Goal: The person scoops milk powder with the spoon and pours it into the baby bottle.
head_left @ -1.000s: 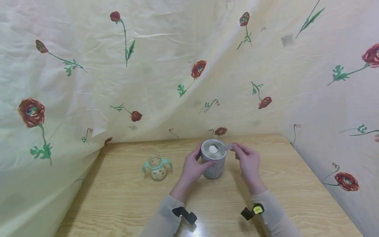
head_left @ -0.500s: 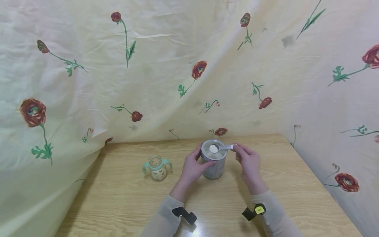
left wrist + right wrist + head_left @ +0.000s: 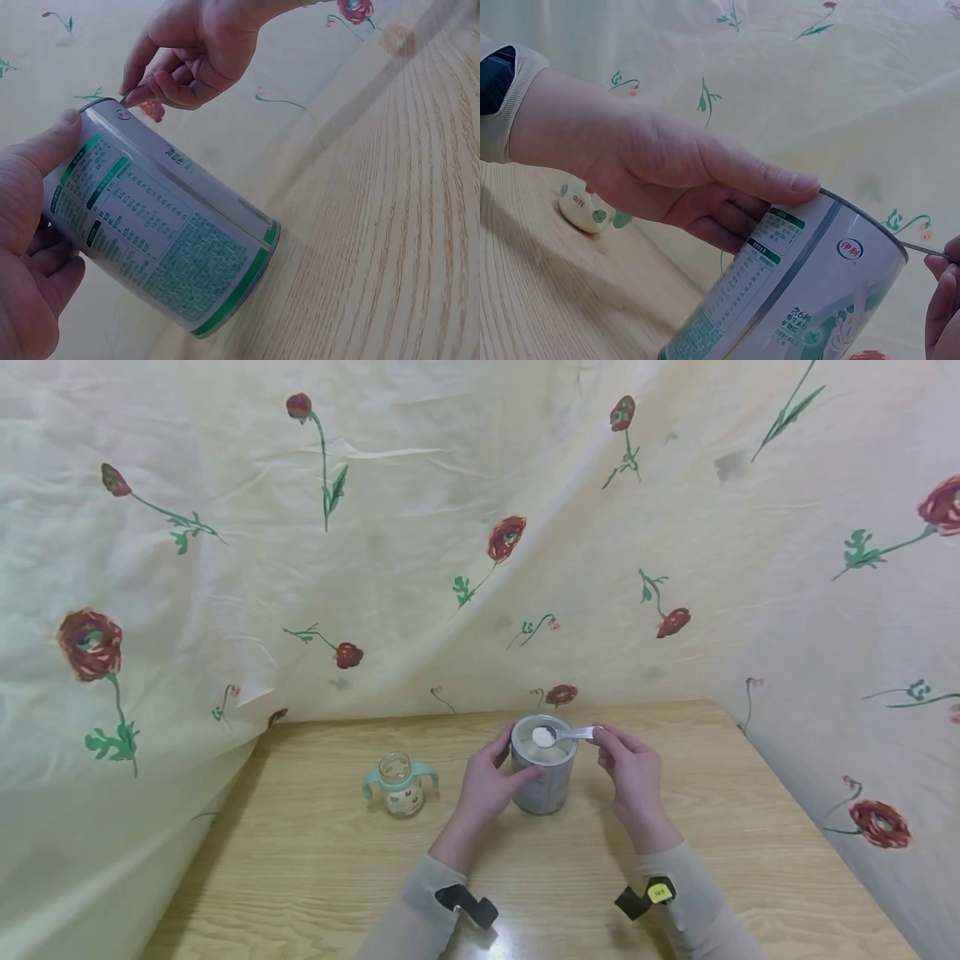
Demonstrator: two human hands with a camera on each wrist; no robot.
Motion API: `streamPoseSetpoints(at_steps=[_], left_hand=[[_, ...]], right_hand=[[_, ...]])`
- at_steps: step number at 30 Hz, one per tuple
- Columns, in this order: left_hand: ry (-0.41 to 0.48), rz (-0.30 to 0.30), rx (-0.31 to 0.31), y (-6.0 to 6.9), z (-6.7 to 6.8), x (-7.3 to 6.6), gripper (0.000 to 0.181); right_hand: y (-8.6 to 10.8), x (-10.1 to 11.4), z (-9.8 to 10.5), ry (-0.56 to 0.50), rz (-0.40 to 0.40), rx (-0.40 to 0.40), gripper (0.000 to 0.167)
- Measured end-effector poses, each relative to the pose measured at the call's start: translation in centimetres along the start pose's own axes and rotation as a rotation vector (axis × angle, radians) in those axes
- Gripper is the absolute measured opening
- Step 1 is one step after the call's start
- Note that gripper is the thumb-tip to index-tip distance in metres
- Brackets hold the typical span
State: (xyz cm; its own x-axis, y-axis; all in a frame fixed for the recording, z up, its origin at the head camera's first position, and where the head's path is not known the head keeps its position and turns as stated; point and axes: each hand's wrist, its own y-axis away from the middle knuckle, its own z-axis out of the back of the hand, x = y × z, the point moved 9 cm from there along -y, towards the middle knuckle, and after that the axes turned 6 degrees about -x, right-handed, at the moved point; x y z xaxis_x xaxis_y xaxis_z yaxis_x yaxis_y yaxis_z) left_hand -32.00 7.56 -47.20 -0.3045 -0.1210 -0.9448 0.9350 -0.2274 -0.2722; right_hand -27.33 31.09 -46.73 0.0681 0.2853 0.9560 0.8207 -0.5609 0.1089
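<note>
A tall can of milk powder (image 3: 543, 789), white and green with printed labels, stands on the table with its top uncovered. White powder (image 3: 543, 737) shows at the middle of its top. My left hand (image 3: 487, 785) grips the can's left side, thumb across the near face and fingers round behind. Between thumb and fingers my right hand (image 3: 632, 772) pinches the handle of a light grey scoop (image 3: 577, 732), which lies across the can's right rim. The scoop's bowl is at the powder; I cannot tell how full it is. In the right wrist view, the handle (image 3: 926, 249) juts past the rim.
A small clear baby bottle (image 3: 403, 797) with mint-green handles and no cap stands left of the can. The wooden table (image 3: 315, 868) ends at a flower-printed cloth (image 3: 405, 568) hanging behind and at both sides.
The scoop's handle has tilted a little, so its paler top face shows more. The right hand has barely moved; the left hand and can stay put.
</note>
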Motion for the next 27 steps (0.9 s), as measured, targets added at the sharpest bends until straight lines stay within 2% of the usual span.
streamPoseSetpoints(at_steps=[7,14,23,27], left_hand=[[0.006,-0.006,-0.006,0.1,0.6,-0.4,0.091],[0.006,-0.005,-0.013,0.4,1.7,-1.0,0.09],[0.005,0.024,-0.05,1.2,4.9,-1.9,0.084],[-0.015,0.004,-0.072,1.7,7.0,-2.6,0.077]], right_hand=[[0.2,0.2,-0.2,-0.034,-0.035,0.003,0.003],[0.8,0.4,-0.7,-0.098,-0.083,0.031,0.007],[1.8,0.9,-1.7,-0.207,-0.128,0.063,0.006],[2.3,1.4,-2.5,-0.216,-0.119,0.082,0.007]])
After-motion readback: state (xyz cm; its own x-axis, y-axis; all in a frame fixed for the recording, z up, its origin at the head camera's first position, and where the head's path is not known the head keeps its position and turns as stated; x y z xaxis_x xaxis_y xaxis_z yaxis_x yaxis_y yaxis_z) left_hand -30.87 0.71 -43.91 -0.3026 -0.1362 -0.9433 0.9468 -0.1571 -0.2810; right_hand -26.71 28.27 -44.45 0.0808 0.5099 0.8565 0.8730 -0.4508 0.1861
